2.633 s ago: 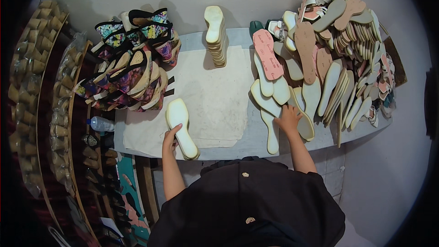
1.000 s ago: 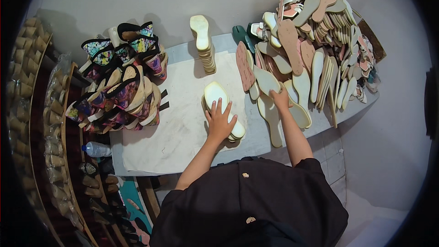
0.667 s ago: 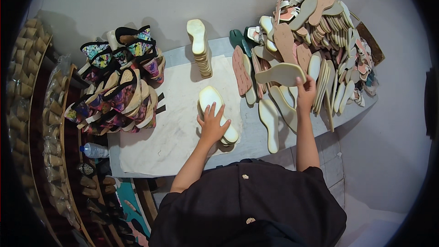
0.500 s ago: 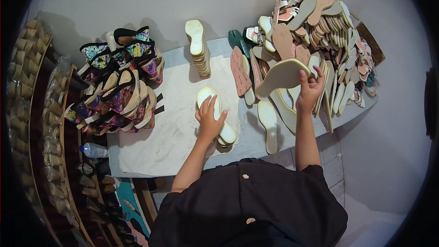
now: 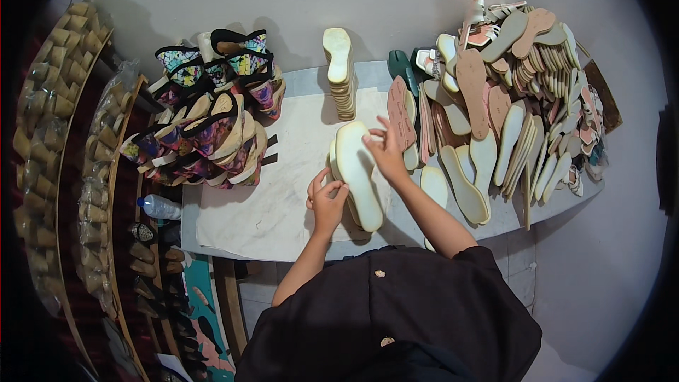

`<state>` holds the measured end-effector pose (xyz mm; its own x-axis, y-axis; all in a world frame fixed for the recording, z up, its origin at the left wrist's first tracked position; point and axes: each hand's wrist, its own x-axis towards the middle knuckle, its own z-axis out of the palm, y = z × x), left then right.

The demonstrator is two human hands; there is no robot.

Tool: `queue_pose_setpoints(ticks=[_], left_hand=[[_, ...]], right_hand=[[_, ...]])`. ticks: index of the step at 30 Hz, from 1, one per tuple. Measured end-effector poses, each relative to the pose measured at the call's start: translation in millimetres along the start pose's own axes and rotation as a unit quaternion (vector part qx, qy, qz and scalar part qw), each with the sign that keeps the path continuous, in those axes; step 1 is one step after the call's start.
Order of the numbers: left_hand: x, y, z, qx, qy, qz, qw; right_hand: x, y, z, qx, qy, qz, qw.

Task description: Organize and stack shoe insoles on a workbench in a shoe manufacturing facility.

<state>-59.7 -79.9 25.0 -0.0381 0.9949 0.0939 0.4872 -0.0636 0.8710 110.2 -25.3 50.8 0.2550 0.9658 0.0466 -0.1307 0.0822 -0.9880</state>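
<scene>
A pale cream shoe sole (image 5: 359, 180) lies tilted over a small stack of like soles, whose left edges peek out beneath it. My right hand (image 5: 387, 150) grips it near its upper right edge, thumb on the pale face and the other fingers spread. On the lower left side, my left hand (image 5: 327, 201) has its thumb on the sole's edge and its fingers curled by the stack; how much it holds of the soles below is hidden. Behind both hands a taller stack of cream soles (image 5: 340, 74) stands on the cloth.
Patterned wedge shoes (image 5: 205, 127) are heaped on the table's left. Loose soles and insoles (image 5: 502, 92) pile up at the right, with sandals among them. A white cloth (image 5: 233, 219) covers part of the table. Racks of wrapped shoes (image 5: 60, 113) and a plastic bottle (image 5: 160, 207) are at the far left.
My right hand has brought the sole from the right-hand pile leftward onto the small stack, its pale face now up. My left hand has shifted from atop the stack to its left edge.
</scene>
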Motion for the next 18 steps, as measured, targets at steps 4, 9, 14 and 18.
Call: queue_pose_setpoints(ticks=[4,9,14,18], left_hand=[[1.5,-27.9,7.9,0.026,0.021,-0.094,0.995],[0.8,-50.0,14.3,0.048,0.032,-0.118,0.991],[0.4,-50.5,16.0,0.045,0.045,-0.091,0.994],[3.5,-46.4,18.0,0.049,0.042,-0.053,0.997]], right_hand=[[-28.7,38.8,4.5,-0.199,-0.075,-0.019,0.977],[-65.5,54.1,-0.9,-0.347,-0.184,-0.011,0.920],[-68.7,58.6,-2.1,-0.324,-0.194,-0.078,0.923],[-68.9,63.8,-1.6,-0.366,-0.166,-0.076,0.913]])
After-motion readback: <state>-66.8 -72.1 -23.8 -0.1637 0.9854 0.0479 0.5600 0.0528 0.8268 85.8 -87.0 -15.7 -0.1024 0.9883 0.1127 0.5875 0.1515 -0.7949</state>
